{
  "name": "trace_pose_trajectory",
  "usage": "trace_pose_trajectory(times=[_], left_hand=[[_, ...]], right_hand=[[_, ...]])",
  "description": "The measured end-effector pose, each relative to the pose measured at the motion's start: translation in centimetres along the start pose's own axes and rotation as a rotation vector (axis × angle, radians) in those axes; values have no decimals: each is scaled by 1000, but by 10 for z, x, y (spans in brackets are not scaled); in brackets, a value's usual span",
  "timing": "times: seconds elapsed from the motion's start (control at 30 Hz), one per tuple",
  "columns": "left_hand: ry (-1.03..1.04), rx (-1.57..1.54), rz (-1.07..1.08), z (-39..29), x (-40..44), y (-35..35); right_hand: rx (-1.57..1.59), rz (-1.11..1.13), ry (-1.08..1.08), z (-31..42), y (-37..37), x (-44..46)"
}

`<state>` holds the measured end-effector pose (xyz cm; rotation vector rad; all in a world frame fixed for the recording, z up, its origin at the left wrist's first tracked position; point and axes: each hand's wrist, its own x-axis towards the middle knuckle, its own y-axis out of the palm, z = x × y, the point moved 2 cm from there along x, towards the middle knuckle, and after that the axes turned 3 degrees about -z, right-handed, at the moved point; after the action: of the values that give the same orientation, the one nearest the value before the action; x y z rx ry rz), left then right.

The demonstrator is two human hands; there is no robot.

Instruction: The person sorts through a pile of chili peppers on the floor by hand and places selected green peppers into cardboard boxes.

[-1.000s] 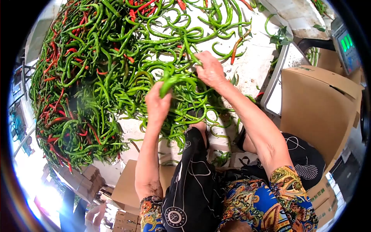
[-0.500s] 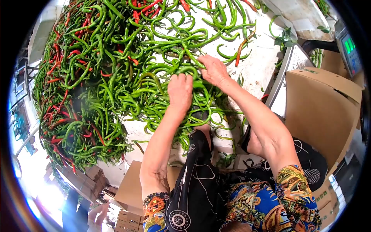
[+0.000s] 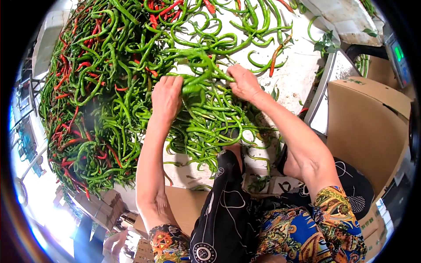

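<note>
Long curled green peppers (image 3: 215, 118) lie on a white surface under and between my hands. My left hand (image 3: 167, 97) is closed at the edge of the big pepper heap, with blurred green peppers at its fingertips. My right hand (image 3: 244, 82) pinches the end of a green pepper that reaches up and to the left. To the left rises the large heap (image 3: 92, 87) of green peppers mixed with red ones.
An open cardboard box (image 3: 366, 127) stands at the right, below a scale display (image 3: 398, 51). A red pepper (image 3: 276, 55) lies beyond my right hand. Cardboard boxes (image 3: 98, 206) sit at the lower left, near another person's hand (image 3: 115, 243).
My left hand moved right over the loose peppers, then back left to the heap's edge with peppers at its fingers. My right hand stays nearly in place, still pinching a pepper.
</note>
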<state>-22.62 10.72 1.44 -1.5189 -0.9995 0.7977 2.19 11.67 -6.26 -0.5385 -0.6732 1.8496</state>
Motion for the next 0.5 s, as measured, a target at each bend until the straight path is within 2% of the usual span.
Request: trace_pose_trajectory(times=[0.13,0.23,0.27,0.33,0.4,0.43,0.5], left_hand=[[-56,161,123,6,22,58],[-47,118,88,8,29,66],[-3,107,71,10,27,67],[26,120,170,12,27,67],[-3,121,197,10,29,52],[-18,116,148,6,34,29],[-126,37,-43,4,36,-11]], right_hand=[[58,44,216,-17,-57,3],[-3,44,311,-31,-97,-9],[71,50,335,-41,-102,-18],[96,-2,324,-56,-101,-36],[223,68,538,-63,-102,-50],[292,104,646,-62,-100,-58],[452,33,865,-66,-83,-76]])
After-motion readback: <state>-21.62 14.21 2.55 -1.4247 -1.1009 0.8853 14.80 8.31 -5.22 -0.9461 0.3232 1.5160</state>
